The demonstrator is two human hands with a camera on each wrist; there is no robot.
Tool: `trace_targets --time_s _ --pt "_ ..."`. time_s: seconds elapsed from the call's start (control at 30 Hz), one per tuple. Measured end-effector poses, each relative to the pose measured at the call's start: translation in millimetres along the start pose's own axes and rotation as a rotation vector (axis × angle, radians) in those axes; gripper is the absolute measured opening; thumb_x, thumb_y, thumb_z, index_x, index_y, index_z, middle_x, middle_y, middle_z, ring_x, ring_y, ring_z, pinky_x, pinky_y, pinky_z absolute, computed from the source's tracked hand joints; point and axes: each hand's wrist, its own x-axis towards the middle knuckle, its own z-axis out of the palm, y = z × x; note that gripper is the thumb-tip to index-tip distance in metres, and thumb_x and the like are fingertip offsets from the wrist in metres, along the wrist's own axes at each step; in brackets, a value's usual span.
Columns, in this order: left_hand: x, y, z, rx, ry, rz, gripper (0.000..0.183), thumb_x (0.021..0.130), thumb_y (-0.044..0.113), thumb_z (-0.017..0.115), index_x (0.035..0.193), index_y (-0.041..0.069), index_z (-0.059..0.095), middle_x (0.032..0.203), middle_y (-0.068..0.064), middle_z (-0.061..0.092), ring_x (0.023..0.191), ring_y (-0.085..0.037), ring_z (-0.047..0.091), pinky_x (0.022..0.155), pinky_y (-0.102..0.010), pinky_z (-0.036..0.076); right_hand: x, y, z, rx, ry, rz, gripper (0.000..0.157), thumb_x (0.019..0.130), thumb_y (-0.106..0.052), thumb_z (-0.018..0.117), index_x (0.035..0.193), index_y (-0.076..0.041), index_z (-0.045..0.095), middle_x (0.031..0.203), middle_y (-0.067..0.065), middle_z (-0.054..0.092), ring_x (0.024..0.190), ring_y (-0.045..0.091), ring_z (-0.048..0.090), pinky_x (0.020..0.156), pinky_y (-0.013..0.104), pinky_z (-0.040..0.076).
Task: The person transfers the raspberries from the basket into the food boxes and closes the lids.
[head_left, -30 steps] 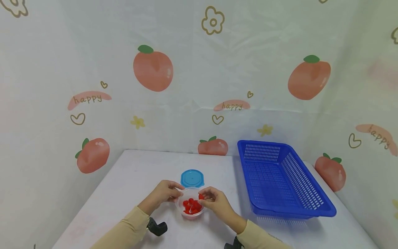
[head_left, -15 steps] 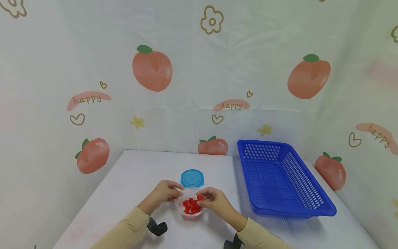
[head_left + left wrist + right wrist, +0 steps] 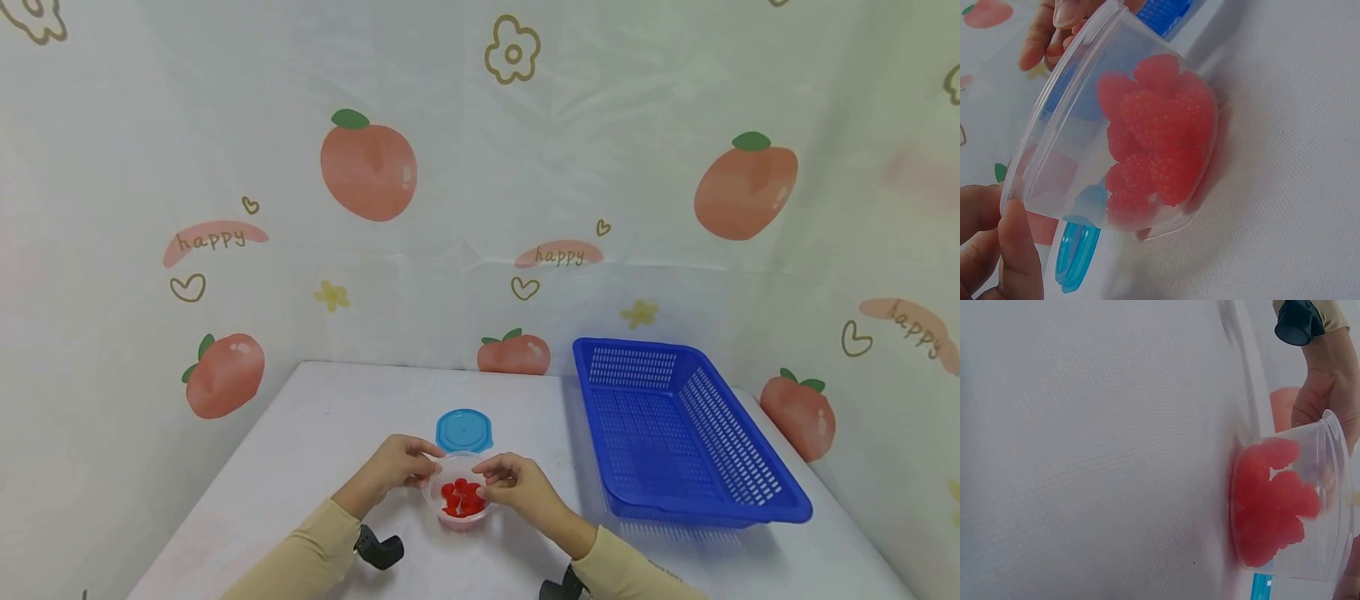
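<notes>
Red raspberries (image 3: 463, 497) lie heaped in the bottom of a round clear plastic container (image 3: 457, 524) that stands upright on the table; their bumpy skins show through its wall in the left wrist view. My left hand (image 3: 395, 468) pinches the container's rim on the left side, thumb and fingers (image 3: 1019, 247) on either side of the edge. Over the right part of the rim is my right hand (image 3: 522, 485), its fingers loosely bent and apart, with no raspberry visible between them. Just behind the container a blue lid (image 3: 463, 431) lies flat.
A large blue slotted basket (image 3: 712, 510) stands on the right side of the white table (image 3: 360, 392). Behind the table hangs a white curtain (image 3: 450, 167) printed with peaches. Dark wrist-worn devices (image 3: 378, 547) sit under both forearms.
The raspberry in my right fingers has dropped into the container among the others, and those fingers have parted slightly. My left hand stays on the rim.
</notes>
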Motion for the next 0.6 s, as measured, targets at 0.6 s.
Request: trace_targets --time_s 0.6 --pt "-1.9 1.7 2.1 0.011 0.022 -0.012 0.028 0.084 0.013 0.073 0.109 0.002 0.070 0.074 -0.006 0.067 0.058 -0.015 0.059 0.062 -0.026 0.057 0.1 1.3 -0.3 0.009 0.001 -0.001 0.028 0.082 -0.003 0.073 0.108 0.003 0.067 0.100 0.021 0.063 0.083 0.013 0.057 0.071 0.018 0.054"
